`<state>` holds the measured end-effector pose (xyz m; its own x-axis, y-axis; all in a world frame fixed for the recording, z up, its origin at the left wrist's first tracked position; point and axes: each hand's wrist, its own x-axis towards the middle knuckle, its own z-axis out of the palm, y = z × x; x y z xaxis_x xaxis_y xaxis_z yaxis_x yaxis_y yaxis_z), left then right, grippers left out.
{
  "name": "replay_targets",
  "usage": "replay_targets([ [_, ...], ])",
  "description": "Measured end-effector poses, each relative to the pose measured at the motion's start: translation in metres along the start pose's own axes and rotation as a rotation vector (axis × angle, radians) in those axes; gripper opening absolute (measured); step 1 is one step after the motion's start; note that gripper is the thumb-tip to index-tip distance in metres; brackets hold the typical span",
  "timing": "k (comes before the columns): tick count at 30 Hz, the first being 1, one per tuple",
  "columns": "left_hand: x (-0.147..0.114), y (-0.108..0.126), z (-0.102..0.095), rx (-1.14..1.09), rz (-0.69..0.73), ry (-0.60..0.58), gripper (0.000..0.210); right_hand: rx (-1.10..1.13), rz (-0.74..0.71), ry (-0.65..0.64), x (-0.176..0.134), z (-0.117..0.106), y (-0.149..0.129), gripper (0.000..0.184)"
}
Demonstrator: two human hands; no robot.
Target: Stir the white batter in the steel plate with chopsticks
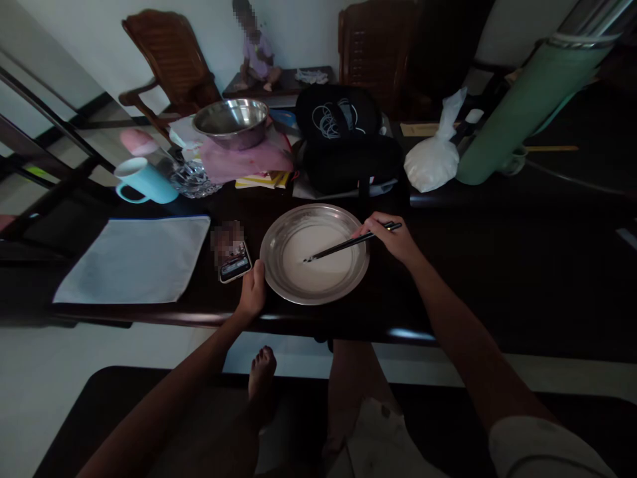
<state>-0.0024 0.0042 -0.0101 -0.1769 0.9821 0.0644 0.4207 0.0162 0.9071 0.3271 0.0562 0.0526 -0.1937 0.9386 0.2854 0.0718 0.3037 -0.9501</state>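
A wide steel basin (273, 275) stands on the dark table near its front edge. White, milky liquid (318, 273) covers its bottom. My right hand (393, 239) is closed around a pair of black chopsticks (343, 245) at the basin's right rim; their tips reach into the liquid near its middle. At the left rim, my left hand (253, 289) holds the basin's edge, thumb on the near side and the other fingers mostly hidden. A phone (235, 267) with a lit screen lies just left of that hand.
Behind the basin sit a black case (348, 159), a smaller steel bowl (231, 126) on pink cloth, and a tied white bag (432, 162). A tall green flask (532, 109) stands right; a blue mug (145, 180) and pale zip pouch (137, 259) left. A person (259, 56) sits beyond.
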Motion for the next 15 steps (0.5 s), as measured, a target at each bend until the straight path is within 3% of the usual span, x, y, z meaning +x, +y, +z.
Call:
replay_targets([
  [5, 0.0001, 0.0016, 0.0001, 0.005, -0.001, 0.01, 0.061, 0.028, -0.003, 0.108, 0.0019, -0.0043, 0.0005, 0.042],
  [12, -0.0017, 0.0079, 0.0007, -0.058, -0.022, 0.024, 0.053, 0.011, -0.007, 0.015, 0.0012, -0.0006, 0.0028, 0.037],
  [15, -0.0018, 0.0095, 0.001, -0.084, -0.028, 0.028, 0.051, 0.021, 0.004, 0.095, 0.0023, -0.0034, 0.0031, 0.039],
])
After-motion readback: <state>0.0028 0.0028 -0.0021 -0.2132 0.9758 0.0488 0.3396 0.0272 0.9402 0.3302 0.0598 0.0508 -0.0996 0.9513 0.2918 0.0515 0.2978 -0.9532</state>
